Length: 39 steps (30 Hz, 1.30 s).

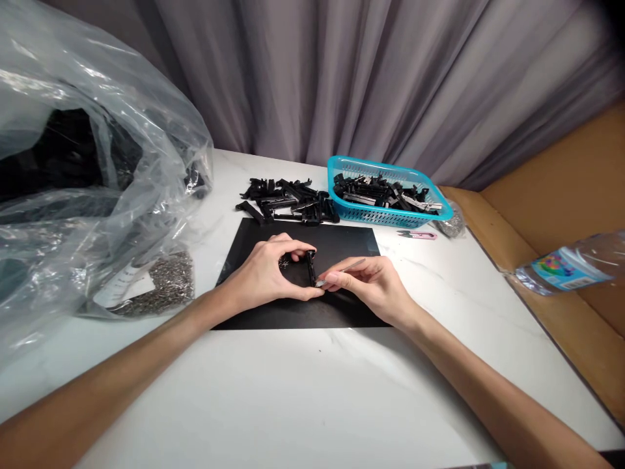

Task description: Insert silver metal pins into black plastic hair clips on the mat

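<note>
My left hand [266,270] is closed on a narrow black plastic part [310,268], gripping it by its ends between thumb and fingers above the black mat [351,244]. In my right hand [368,283] is a slim metal tool that looks like tweezers [352,265], pinched between thumb and fingers. The fingertips of both hands meet at the near end of the black part, and they hide the exact contact there. Several tiny metal pieces [284,263] lie on the mat behind my left hand.
Behind the mat lies a pile of black plastic parts [288,198]. A blue basket [390,217] holds more, beside pink thread snips [417,234]. Large clear plastic bags [161,130] and a bag of small metal pieces [166,286] stand left. A cardboard box [551,195] and plastic bottle [566,268] are right.
</note>
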Each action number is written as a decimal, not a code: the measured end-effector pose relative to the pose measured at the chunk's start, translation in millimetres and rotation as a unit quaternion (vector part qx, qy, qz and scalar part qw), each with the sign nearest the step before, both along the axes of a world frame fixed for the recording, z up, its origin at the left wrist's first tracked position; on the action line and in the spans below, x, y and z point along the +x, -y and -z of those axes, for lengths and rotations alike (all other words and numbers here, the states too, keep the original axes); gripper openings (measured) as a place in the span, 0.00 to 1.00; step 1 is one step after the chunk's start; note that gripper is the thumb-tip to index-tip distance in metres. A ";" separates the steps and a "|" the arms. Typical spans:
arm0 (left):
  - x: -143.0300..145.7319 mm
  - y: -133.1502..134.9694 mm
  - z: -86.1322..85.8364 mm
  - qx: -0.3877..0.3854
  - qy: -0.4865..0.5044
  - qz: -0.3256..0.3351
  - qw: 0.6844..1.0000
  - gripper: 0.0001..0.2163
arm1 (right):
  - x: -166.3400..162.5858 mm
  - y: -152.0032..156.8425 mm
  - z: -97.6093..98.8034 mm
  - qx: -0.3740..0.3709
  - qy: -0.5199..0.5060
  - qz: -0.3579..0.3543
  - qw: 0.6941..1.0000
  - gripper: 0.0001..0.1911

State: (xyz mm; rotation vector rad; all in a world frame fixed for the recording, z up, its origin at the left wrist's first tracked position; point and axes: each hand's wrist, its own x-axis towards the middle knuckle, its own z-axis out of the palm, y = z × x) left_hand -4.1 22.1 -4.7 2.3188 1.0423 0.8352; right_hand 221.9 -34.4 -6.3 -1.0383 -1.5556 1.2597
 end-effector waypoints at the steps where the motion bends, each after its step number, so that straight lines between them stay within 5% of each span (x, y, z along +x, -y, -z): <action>1: 0.1 0.2 -0.1 -0.001 -0.003 -0.001 1.000 0.29 | 0.5 -0.1 0.6 0.005 0.005 -0.003 1.000 0.14; 11: 1.1 1.2 -3.3 0.033 -0.034 0.015 0.999 0.28 | -1.1 -2.6 -6.4 -0.005 -0.029 0.001 1.000 0.18; 14: 1.2 1.1 -3.1 0.036 -0.039 0.014 0.999 0.29 | 10.7 -8.0 -17.2 0.062 -0.021 0.063 0.996 0.19; 18: 0.0 2.0 -3.6 0.021 -0.051 0.004 0.998 0.29 | 42.3 -15.0 -31.5 0.160 0.139 0.110 0.971 0.19; 22: -1.6 2.4 -5.3 0.009 -0.064 -0.008 0.998 0.29 | 64.9 -13.8 -34.3 0.212 0.346 0.031 0.914 0.14; 27: -1.8 1.7 -5.1 0.009 -0.064 -0.033 0.997 0.30 | 69.3 -4.0 -31.6 0.214 0.404 -0.070 0.887 0.14; 32: -1.7 2.9 -4.6 0.011 -0.059 -0.037 0.998 0.30 | 67.9 3.3 -34.5 0.221 0.469 -0.093 0.850 0.15; 39: -0.9 1.7 -4.0 0.025 -0.065 -0.031 0.997 0.29 | 67.2 -1.0 -36.0 0.212 0.409 -0.027 0.887 0.06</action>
